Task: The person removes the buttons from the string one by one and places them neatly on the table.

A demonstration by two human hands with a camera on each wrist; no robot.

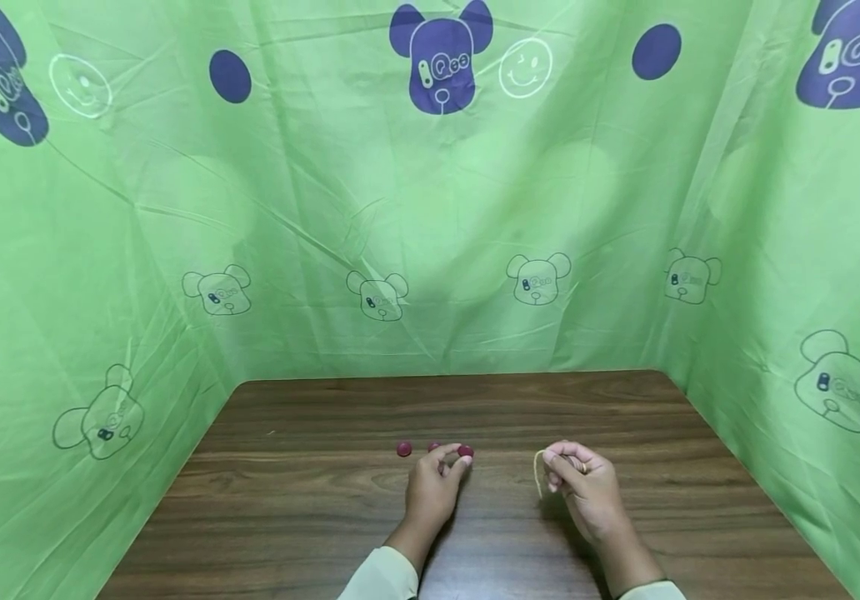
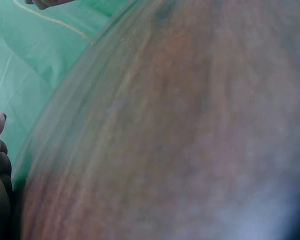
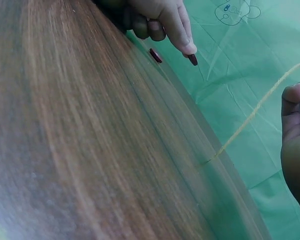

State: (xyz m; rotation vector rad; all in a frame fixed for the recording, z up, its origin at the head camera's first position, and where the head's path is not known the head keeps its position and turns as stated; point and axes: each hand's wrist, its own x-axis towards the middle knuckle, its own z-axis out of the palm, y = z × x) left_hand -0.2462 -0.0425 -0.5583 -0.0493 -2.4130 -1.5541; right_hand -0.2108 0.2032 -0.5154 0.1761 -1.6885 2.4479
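Observation:
My left hand (image 1: 430,492) pinches a small, round, dark red button-like disc (image 1: 465,451) between thumb and fingertip, held up edge-on in the right wrist view. Two similar discs are on the table: one disc (image 1: 403,448) lies left of that hand, and another disc (image 1: 433,447) is partly covered by its fingers. To the right, my right hand (image 1: 591,492) pinches one end of a pale yellow string (image 1: 537,475). The string's free end hangs down in a curve, apart from the left hand and the disc. Only part of each hand shows in the left wrist view.
A brown wood-grain table (image 1: 310,517) stretches beneath both hands. Green fabric (image 1: 445,200) printed with bear heads hangs behind the table and along both sides.

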